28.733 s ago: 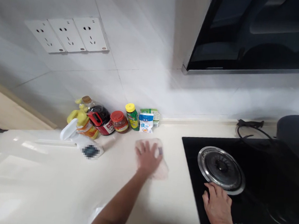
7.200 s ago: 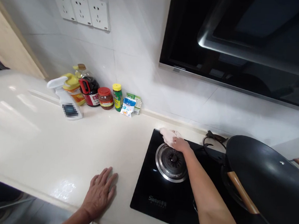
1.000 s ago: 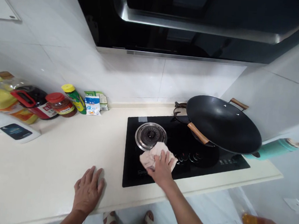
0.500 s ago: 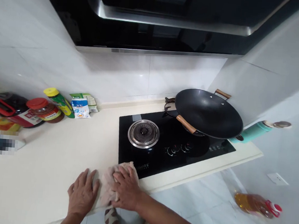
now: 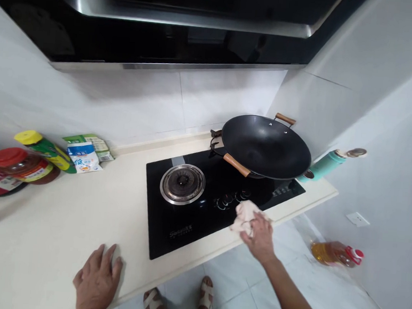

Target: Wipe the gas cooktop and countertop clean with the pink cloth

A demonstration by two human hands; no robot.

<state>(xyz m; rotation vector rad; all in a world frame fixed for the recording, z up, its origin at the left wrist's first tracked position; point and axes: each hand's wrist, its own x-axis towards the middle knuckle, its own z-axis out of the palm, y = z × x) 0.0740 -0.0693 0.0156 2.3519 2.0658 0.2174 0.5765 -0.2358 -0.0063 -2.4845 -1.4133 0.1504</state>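
Observation:
My right hand (image 5: 261,236) presses a pale pink cloth (image 5: 244,217) against the front edge of the black gas stove (image 5: 201,221), just below the knobs (image 5: 227,201). Its fingers lie over the cloth's right part. Flat on the cream countertop (image 5: 53,228), left of the stove, rests my left hand (image 5: 97,279), fingers spread and holding nothing. A round burner (image 5: 183,183) shows bare on the stove's left side. On the right side sits a large black wok (image 5: 267,147) with wooden handles.
Seasoning packets (image 5: 84,154), a green bottle with a yellow cap (image 5: 49,151) and a red-lidded jar (image 5: 23,166) stand along the wall at left. A range hood (image 5: 179,43) hangs above. A turquoise holder (image 5: 324,166) stands beyond the wok; an oil bottle (image 5: 333,253) is on the floor.
My right hand has carried the cloth rightward from the stove's front left corner along its front edge. My left hand stays on the countertop. The view has shifted right.

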